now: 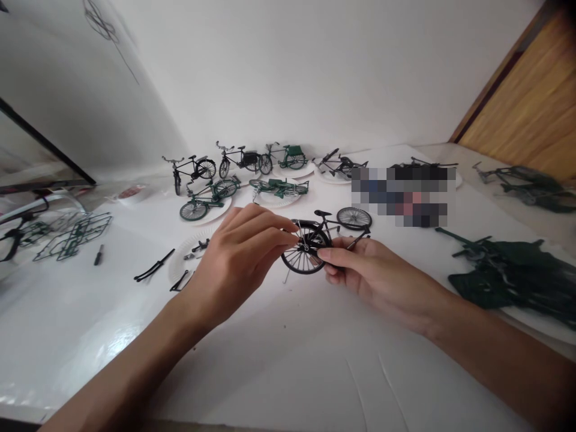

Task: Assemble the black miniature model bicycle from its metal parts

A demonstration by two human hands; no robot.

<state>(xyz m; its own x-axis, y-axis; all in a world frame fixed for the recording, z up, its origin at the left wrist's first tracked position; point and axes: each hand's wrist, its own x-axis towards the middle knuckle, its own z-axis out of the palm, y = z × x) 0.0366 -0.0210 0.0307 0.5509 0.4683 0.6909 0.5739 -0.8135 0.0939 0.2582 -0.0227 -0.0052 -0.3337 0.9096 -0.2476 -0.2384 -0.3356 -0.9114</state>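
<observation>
A small black model bicycle [318, 240] is held above the table, its saddle up and its rear wheel [303, 264] to the left. My right hand [360, 264] grips the frame between thumb and fingers. At the rear hub, my left hand [245, 258] pinches with its fingertips around a thin silver rod [300, 231]; whether the rod is fixed to the bicycle I cannot tell. Just behind the frame lies a spoked wheel [354, 218] with a black tyre. The left hand partly covers a paper plate [177, 255] holding small dark parts.
Several black and green model bicycles [234, 159] stand or lie along the wall, some on paper plates. Green part frames [74, 237], a small screwdriver [99, 255] and black strips [154, 266] lie left. A large green model [513, 276] sits at right, beside a blurred-out patch.
</observation>
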